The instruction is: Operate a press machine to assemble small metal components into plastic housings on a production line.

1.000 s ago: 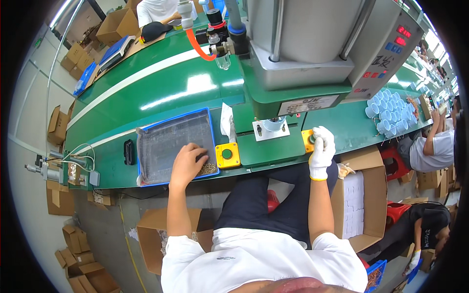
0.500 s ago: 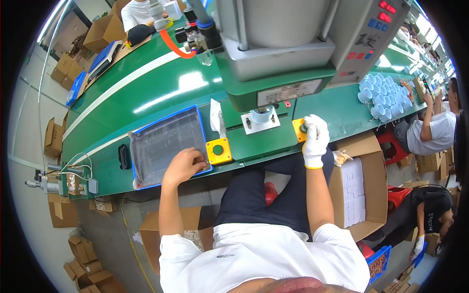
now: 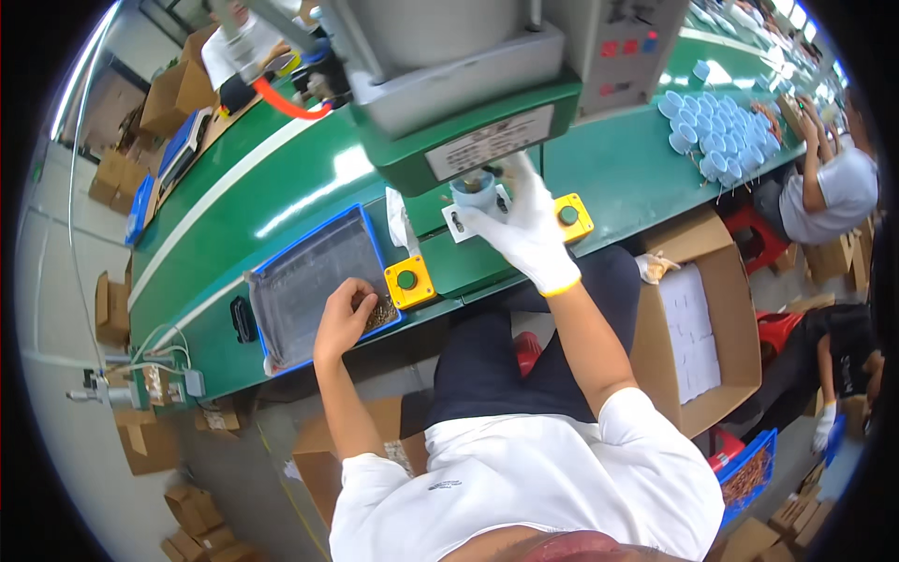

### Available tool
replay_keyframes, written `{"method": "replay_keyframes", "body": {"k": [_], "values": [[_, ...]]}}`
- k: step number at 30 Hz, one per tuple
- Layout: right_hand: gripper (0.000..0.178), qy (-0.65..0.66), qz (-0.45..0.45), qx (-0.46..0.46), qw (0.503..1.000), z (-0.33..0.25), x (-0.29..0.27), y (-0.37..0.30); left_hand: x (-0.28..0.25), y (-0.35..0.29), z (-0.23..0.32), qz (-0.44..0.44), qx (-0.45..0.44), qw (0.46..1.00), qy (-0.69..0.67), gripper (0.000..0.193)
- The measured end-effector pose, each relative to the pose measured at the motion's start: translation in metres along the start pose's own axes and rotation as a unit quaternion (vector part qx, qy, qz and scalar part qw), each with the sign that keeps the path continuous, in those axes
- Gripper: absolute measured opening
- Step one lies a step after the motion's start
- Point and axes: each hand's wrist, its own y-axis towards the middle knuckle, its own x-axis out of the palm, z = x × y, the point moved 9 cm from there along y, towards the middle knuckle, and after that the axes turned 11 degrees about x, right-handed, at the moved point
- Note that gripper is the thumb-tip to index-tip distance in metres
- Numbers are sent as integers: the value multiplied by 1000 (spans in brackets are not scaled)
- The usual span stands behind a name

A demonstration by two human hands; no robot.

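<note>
My right hand (image 3: 526,232), in a white glove with a yellow cuff, reaches under the press head (image 3: 482,136). Thumb and fingers close round a light blue plastic cup (image 3: 475,194) on the white fixture plate (image 3: 458,226); the fingertips are partly hidden. My bare left hand (image 3: 347,314) rests at the near right corner of a blue-rimmed tray (image 3: 318,225). Its fingers are curled together beside a small heap of tiny brass-coloured parts (image 3: 382,313); whatever they pinch is too small to make out. A yellow button box (image 3: 409,282) stands by each hand, the other box (image 3: 572,217) further right.
Many light blue cups (image 3: 716,140) stand grouped on the green bench (image 3: 609,178) at the right. An open carton (image 3: 698,318) with white packets is beside my right leg. A black object (image 3: 242,319) lies left of the tray. Co-workers sit at the right.
My right hand has left the right button box and moved left to the cup under the press. The left hand's fingers have lifted slightly, baring the brass-coloured parts. The view has shifted.
</note>
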Motion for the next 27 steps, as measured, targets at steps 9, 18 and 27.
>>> {"method": "replay_keyframes", "body": {"k": [9, 18, 27], "values": [[63, -51, 227, -174, 957, 2, -65, 10, 5, 6, 46, 166, 80, 979, -88, 7], [45, -414, 45, 36, 909, 118, -87, 203, 42, 46, 128, 173, 247, 947, 113, 12], [44, -555, 123, -30, 822, 124, -223, 185, 52, 53, 116, 167, 223, 958, 62, 14]]}}
